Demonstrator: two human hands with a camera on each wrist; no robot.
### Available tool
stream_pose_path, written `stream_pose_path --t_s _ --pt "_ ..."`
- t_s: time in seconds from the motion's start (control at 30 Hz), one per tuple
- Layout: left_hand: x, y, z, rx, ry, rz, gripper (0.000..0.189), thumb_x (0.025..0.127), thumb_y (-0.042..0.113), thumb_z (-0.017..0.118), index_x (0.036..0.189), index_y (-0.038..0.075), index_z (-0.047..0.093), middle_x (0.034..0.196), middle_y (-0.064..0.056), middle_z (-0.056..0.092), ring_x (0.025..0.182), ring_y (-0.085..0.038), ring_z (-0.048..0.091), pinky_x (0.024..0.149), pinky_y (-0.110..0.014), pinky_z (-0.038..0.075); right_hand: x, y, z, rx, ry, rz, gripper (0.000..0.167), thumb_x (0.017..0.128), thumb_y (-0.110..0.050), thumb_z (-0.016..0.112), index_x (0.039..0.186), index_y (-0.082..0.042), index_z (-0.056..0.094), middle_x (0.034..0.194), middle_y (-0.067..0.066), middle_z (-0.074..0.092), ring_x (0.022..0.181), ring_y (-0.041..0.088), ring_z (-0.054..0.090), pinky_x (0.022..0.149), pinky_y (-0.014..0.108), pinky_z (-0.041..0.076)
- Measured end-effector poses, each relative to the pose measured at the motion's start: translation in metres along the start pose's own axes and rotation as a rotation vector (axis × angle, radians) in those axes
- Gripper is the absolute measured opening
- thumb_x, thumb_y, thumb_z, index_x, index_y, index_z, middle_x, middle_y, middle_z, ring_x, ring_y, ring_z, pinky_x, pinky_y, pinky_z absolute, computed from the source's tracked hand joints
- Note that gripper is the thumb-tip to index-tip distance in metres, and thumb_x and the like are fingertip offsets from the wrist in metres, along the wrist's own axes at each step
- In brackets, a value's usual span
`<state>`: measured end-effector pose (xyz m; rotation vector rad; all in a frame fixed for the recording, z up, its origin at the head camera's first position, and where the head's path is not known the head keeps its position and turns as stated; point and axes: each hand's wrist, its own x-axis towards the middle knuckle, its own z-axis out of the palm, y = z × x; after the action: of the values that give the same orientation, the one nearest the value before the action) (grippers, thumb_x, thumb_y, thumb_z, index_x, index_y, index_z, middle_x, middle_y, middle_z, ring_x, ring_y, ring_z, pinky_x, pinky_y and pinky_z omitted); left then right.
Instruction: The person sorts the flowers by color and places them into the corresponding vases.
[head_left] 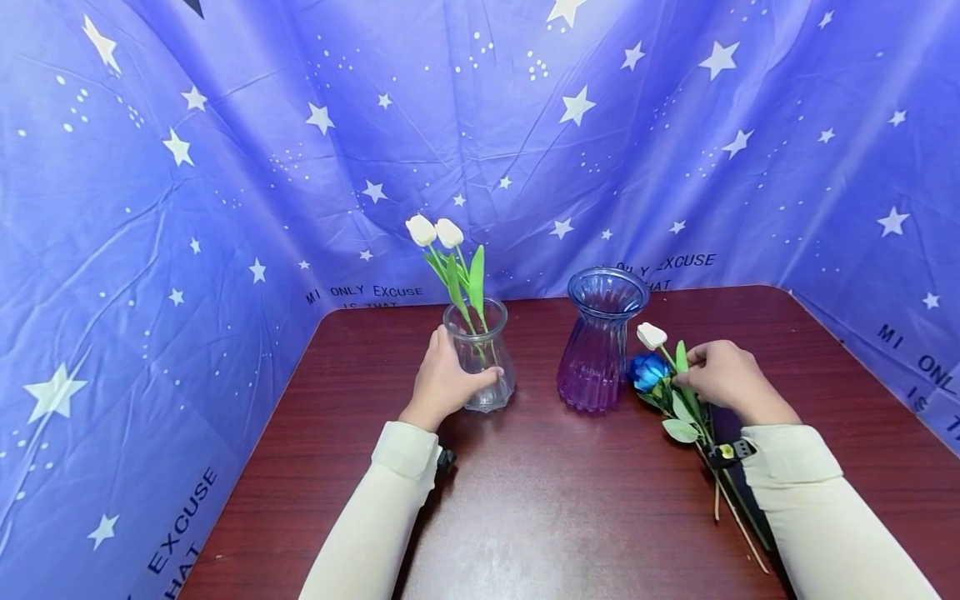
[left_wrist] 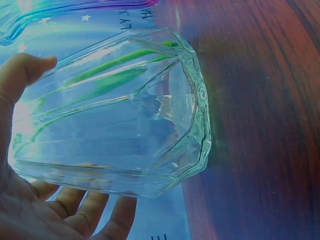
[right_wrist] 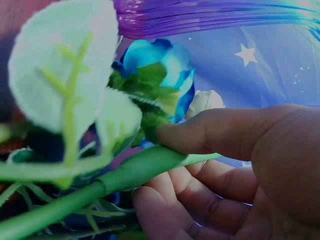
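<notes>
My left hand [head_left: 442, 382] grips the clear glass vase [head_left: 495, 390] from its left side, thumb across the front. Two white tulips [head_left: 435, 232] with green leaves stand in that vase, their stems visible through the glass in the left wrist view. Over on the right, my right hand [head_left: 726, 377] pinches a third white tulip [head_left: 652, 336] by its green stem [right_wrist: 145, 167] between thumb and fingers. A blue flower [head_left: 648, 372] with leafy stem lies on the table beneath that hand, partly covered by the tulip and fingers.
Between the hands stands a ribbed glass vase [head_left: 592, 358], blue above and purple below. The dark red wooden table [head_left: 540, 500] reaches back to a blue star-printed curtain [head_left: 480, 125], which also hangs on both sides.
</notes>
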<state>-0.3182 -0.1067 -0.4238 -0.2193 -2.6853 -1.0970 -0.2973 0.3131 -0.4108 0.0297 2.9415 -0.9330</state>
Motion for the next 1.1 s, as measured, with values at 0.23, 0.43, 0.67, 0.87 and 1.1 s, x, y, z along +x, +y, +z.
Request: stream_pose_path --t_s 0.23,0.43,0.67,0.87,1.1 --pt "0.0 0.002 -0.001 -0.003 -0.003 -0.001 0.098 0.07 0.054 0.087 0.145 0.014 0.037 0.13 -0.006 0.05 0.113 -0.028 0.06 0.092 -0.05 0.054 -0.002 -0.006 -0.006 -0.014 0.075 -0.024 0.046 0.086 -0.024 0.08 0.117 0.007 0.068 0.084 0.005 0.075 0.061 0.012 0.068 0.061 0.031 0.051" --pt "-0.001 0.002 -0.001 0.001 0.001 -0.003 0.099 0.07 0.055 0.087 0.145 0.014 0.037 0.131 -0.008 0.05 0.114 -0.029 0.06 0.092 -0.051 0.054 -0.008 -0.014 -0.013 -0.009 0.144 -0.045 0.048 0.088 -0.025 0.078 0.121 0.008 0.066 0.093 0.014 0.077 0.064 0.012 0.069 0.06 0.032 0.053" --pt "-0.001 0.001 -0.001 0.002 -0.001 -0.003 0.098 0.07 0.055 0.087 0.145 0.014 0.037 0.131 -0.008 0.05 0.114 -0.029 0.06 0.093 -0.051 0.054 -0.016 -0.022 -0.02 0.033 0.18 -0.054 0.045 0.089 -0.03 0.078 0.119 0.003 0.067 0.095 0.013 0.077 0.066 0.015 0.07 0.057 0.032 0.054" --pt "-0.001 0.002 -0.001 -0.001 0.004 0.001 0.099 0.07 0.055 0.087 0.145 0.013 0.038 0.131 -0.007 0.05 0.115 -0.029 0.06 0.093 -0.051 0.054 -0.019 -0.025 -0.025 0.03 0.236 -0.071 0.043 0.09 -0.034 0.079 0.116 -0.001 0.068 0.098 0.014 0.077 0.065 0.016 0.071 0.059 0.031 0.051" --pt "-0.001 0.002 -0.001 0.001 0.004 0.001 0.099 0.07 0.055 0.087 0.145 0.013 0.038 0.13 -0.007 0.05 0.114 -0.029 0.06 0.092 -0.051 0.055 -0.024 -0.031 -0.03 0.018 0.318 -0.079 0.047 0.091 -0.043 0.077 0.115 -0.004 0.07 0.101 0.016 0.077 0.064 0.013 0.07 0.069 0.036 0.048"
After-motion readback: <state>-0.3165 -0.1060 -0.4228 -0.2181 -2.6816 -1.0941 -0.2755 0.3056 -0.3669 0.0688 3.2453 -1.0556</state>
